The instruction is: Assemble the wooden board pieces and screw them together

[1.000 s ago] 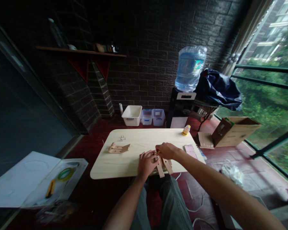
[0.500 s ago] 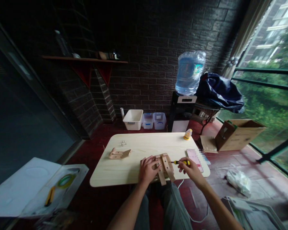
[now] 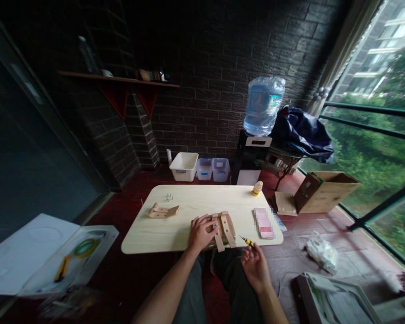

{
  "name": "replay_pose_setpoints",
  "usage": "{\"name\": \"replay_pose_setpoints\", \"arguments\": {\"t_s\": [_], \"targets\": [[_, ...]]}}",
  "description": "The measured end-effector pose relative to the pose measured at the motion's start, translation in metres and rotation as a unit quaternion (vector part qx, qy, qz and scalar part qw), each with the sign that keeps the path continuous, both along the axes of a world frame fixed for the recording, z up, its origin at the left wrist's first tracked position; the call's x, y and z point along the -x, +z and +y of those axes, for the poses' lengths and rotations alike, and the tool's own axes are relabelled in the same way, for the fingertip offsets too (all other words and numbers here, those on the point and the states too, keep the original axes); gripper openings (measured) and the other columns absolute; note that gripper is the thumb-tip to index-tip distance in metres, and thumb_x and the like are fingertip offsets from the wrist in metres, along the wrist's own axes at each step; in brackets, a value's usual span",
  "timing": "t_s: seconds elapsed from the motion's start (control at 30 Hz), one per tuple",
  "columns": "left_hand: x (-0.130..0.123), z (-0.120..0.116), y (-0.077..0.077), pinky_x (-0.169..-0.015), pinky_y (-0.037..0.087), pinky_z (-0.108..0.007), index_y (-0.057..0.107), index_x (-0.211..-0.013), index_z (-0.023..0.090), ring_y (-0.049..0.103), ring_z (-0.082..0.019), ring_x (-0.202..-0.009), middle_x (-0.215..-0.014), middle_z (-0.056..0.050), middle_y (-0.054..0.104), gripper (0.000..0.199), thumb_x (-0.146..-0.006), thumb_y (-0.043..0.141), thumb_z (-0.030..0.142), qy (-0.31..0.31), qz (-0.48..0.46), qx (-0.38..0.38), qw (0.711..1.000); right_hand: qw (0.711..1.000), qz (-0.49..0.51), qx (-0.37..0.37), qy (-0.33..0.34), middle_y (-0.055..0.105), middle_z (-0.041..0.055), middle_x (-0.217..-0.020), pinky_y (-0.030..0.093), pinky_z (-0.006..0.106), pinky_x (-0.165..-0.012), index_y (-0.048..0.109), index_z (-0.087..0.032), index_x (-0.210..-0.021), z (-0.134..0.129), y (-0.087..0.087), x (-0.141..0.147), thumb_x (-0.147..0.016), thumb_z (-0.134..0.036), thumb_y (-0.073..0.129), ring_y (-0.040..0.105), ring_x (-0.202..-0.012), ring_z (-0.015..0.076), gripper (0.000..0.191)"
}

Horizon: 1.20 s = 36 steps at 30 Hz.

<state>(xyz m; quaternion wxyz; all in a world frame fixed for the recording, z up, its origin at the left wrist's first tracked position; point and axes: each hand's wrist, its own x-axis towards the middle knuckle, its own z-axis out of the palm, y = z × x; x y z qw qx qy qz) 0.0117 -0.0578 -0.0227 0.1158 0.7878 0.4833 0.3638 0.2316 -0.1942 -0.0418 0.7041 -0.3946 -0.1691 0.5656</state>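
Resting the left hand (image 3: 200, 232), fingers spread, on the wooden assembly (image 3: 227, 228) while holding a yellow-and-black screwdriver (image 3: 248, 242) between right-hand (image 3: 256, 268) fingers, near the assembly's right side.

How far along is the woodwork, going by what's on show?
Looks done: the long strips on the wooden assembly appear joined to it; I can't tell how firmly. In hand: the left hand steadies it, while the right hand holds a screwdriver clear of it. Apparently left: the separate wooden piece and small metal parts lie apart, unattached.
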Motion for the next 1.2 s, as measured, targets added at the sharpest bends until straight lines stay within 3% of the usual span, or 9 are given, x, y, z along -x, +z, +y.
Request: {"name": "replay_pose_setpoints", "arguments": {"t_s": [0.23, 0.43, 0.6, 0.8, 1.2], "targets": [[0.003, 0.004, 0.0, -0.116, 0.037, -0.052, 0.077, -0.111, 0.037, 0.06, -0.027, -0.129, -0.127, -0.003, 0.073, 0.03, -0.082, 0.075, 0.043, -0.018, 0.007, 0.01, 1.0, 0.999, 0.005, -0.028, 0.027, 0.062, -0.0021, -0.074, 0.058, 0.033, -0.068, 0.063, -0.027, -0.082, 0.009, 0.01, -0.003, -0.085, -0.056, 0.065, 0.064, -0.069, 0.0156, 0.029], [0.004, 0.012, -0.002, -0.117, 0.035, -0.054, 0.077, -0.112, 0.036, 0.059, -0.028, -0.13, -0.128, -0.004, 0.072, 0.033, -0.081, 0.077, 0.044, -0.023, 0.013, 0.022, 0.999, 0.999, -0.022, -0.03, 0.035, 0.06, -0.001, -0.072, 0.057, 0.036, -0.066, 0.064, -0.031, -0.083, 0.015, -0.015, -0.001, -0.088, -0.055, 0.06, 0.062, -0.068, 0.0181, 0.025], [0.002, 0.017, -0.007, -0.118, 0.035, -0.054, 0.076, -0.114, 0.037, 0.058, -0.028, -0.131, -0.129, -0.003, 0.072, 0.034, -0.081, 0.077, 0.046, -0.031, 0.022, 0.034, 0.999, 0.997, 0.073, -0.022, 0.024, 0.058, -0.0025, -0.075, 0.057, 0.036, -0.068, 0.063, -0.03, -0.085, 0.025, -0.027, -0.009, -0.085, -0.051, 0.065, 0.06, -0.067, 0.0161, 0.021], [-0.005, 0.021, -0.009, -0.119, 0.034, -0.053, 0.076, -0.113, 0.036, 0.058, -0.027, -0.13, -0.129, -0.003, 0.072, 0.034, -0.082, 0.076, 0.048, -0.032, 0.024, 0.04, 0.998, 0.996, 0.081, -0.034, 0.033, 0.054, -0.0036, -0.074, 0.056, 0.032, -0.069, 0.06, -0.028, -0.081, 0.032, -0.025, -0.016, -0.087, -0.051, 0.065, 0.057, -0.067, 0.0138, 0.024], [-0.007, 0.023, -0.011, -0.118, 0.035, -0.054, 0.077, -0.111, 0.035, 0.058, -0.028, -0.131, -0.127, -0.004, 0.073, 0.032, -0.082, 0.076, 0.048, -0.029, 0.033, 0.034, 0.998, 0.977, 0.209, -0.022, 0.029, 0.061, -0.0067, -0.076, 0.053, 0.026, -0.065, 0.068, -0.028, -0.101, 0.039, -0.022, 0.005, -0.084, -0.045, 0.078, 0.059, -0.067, 0.0105, 0.026]]}}
